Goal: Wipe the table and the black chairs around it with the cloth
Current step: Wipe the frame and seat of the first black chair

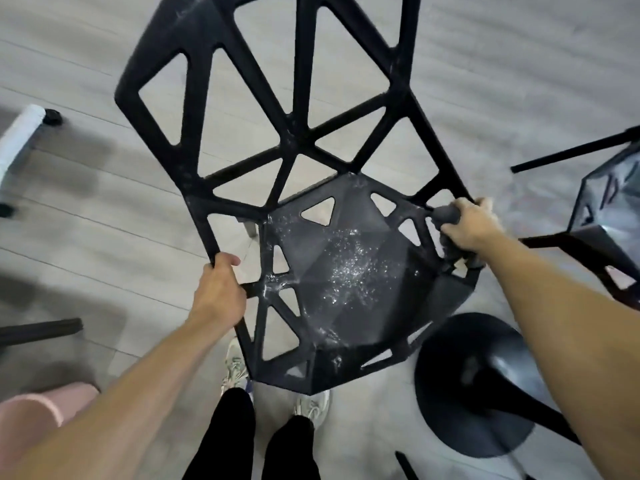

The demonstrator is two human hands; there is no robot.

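Observation:
A black chair (pixel 339 265) with triangular cut-outs fills the middle of the view, its backrest tipped away from me and white dust speckled over the seat. My left hand (pixel 218 292) grips the chair's left edge where seat meets back. My right hand (pixel 467 225) holds a bunched grey cloth (pixel 446 213) and presses it against the chair's right edge. The table top is out of view.
A round black table base (pixel 474 386) stands on the grey plank floor at the lower right. A second black chair (pixel 602 216) sits at the right edge. A white chair leg with a castor (pixel 24 133) is at the left. My shoes (pixel 239 365) are under the seat.

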